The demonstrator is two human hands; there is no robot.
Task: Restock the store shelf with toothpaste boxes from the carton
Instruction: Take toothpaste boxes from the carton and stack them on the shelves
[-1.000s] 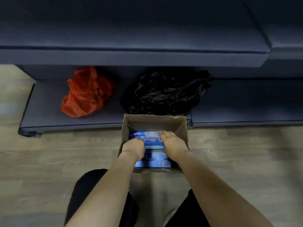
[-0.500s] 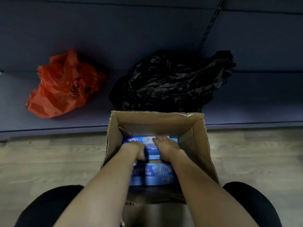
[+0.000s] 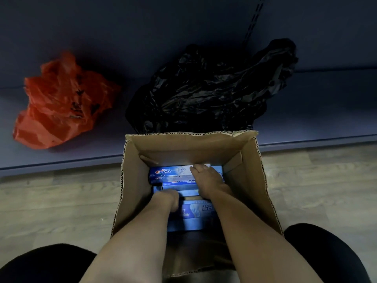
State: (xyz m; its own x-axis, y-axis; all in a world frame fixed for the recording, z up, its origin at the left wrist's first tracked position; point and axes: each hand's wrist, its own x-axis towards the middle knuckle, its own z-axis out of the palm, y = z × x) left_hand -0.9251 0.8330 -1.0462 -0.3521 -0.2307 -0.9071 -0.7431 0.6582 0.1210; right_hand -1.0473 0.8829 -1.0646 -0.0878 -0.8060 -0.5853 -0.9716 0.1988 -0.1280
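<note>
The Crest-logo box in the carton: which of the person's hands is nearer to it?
Right. The right hand lies on the Crest-logo box, its fingers over the far edge. The left hand is nearer the person, among other boxes.

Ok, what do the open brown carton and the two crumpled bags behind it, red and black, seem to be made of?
Open brown carton: corrugated cardboard, matte; fluted edges show along its cut rim.
Crumpled red bag: thin plastic film, probably; sharp creases, slight sheen.
Crumpled black bag: likely the same kind of film, glossier, with highlights on its wrinkles.
</note>
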